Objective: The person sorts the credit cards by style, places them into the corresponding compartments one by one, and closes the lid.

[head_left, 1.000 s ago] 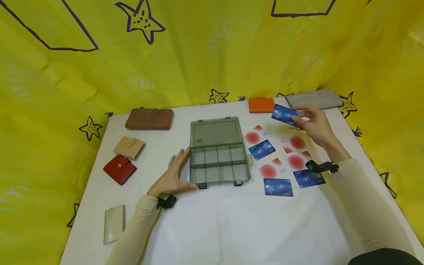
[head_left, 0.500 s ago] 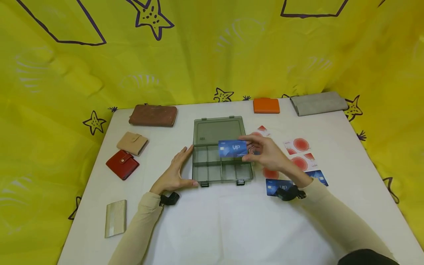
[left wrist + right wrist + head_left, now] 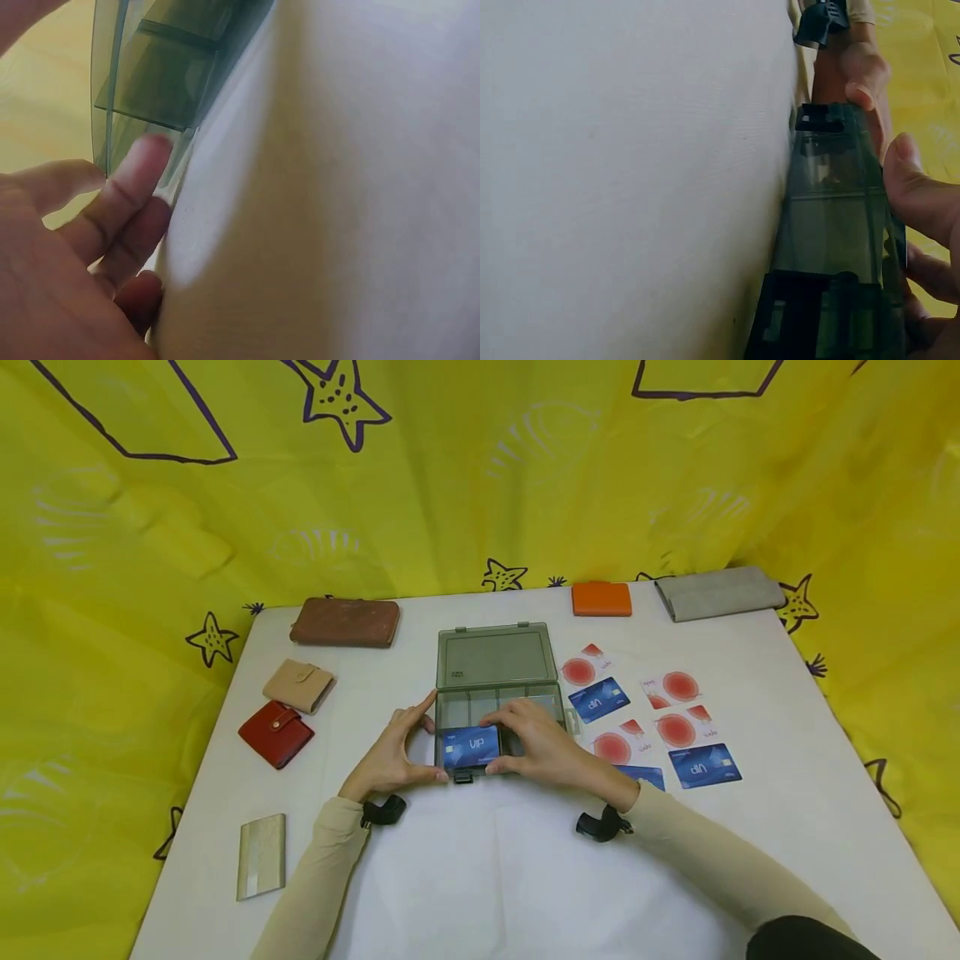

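A green translucent compartment box [image 3: 498, 703] lies with its lid [image 3: 495, 658] laid back on the white table. My left hand [image 3: 390, 756] rests against the box's left side, thumb extended at the front corner and index finger along the side. In the left wrist view its other fingers [image 3: 127, 232] are slightly bent beside the box wall. With thumb and fingers, my right hand [image 3: 543, 747] holds a blue VIP card [image 3: 471, 747] by its right end. The card lies over the front-left compartments; how deep it sits I cannot tell.
Blue VIP cards [image 3: 705, 766] and white cards with red circles [image 3: 672, 689] lie right of the box. Wallets stand around: brown [image 3: 345, 622], beige [image 3: 298, 685], red [image 3: 276, 732], pale gold [image 3: 261, 857], orange [image 3: 602, 599], grey [image 3: 720, 593].
My right hand has carried the blue VIP card from the right of the table leftward and down to the box's front-left compartments. My left hand has stayed at the box.
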Available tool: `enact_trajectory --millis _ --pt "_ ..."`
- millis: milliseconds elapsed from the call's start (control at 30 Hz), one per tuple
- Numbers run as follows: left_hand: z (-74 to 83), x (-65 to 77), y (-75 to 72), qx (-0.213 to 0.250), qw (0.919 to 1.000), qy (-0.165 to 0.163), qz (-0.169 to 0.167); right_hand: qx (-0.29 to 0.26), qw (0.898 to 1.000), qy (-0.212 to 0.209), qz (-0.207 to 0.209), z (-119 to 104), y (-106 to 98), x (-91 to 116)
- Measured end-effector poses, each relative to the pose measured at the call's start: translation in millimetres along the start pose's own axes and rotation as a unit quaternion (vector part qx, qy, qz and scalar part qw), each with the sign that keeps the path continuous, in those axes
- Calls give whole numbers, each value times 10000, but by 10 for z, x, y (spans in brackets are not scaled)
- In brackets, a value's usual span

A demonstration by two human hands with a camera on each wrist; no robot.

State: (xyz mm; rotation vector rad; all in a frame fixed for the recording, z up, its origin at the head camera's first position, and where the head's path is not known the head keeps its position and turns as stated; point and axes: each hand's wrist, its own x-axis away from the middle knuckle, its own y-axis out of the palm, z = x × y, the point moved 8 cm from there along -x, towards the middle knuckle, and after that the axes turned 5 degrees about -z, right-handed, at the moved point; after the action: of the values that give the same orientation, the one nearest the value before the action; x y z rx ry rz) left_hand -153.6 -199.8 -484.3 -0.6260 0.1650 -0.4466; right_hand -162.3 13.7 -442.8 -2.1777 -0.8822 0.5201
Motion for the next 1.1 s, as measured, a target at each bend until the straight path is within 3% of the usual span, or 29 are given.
enact_trajectory --millis 133,233,367,567,700,867,1100 --pt "1 -17 31 198 9997 129 -47 347 9990 77 -258 -12 41 -25" --pt "12 -20 49 384 9988 282 -133 262 9985 86 -477 2 14 -26" --pt "25 -43 85 506 9975 420 -260 -47 9993 100 -349 151 -256 47" --pt "35 -23 75 538 9968 476 -337 -191 9978 580 -240 743 -905 277" --pt "58 -8 54 681 9948 575 -496 -12 9909 1269 -440 1210 -1143 482" --pt "36 12 58 893 9923 575 -639 277 9777 1935 -769 1500 -1168 650" --pt "9 8 77 949 9924 523 -579 390 9702 2204 -932 1610 -1129 661"
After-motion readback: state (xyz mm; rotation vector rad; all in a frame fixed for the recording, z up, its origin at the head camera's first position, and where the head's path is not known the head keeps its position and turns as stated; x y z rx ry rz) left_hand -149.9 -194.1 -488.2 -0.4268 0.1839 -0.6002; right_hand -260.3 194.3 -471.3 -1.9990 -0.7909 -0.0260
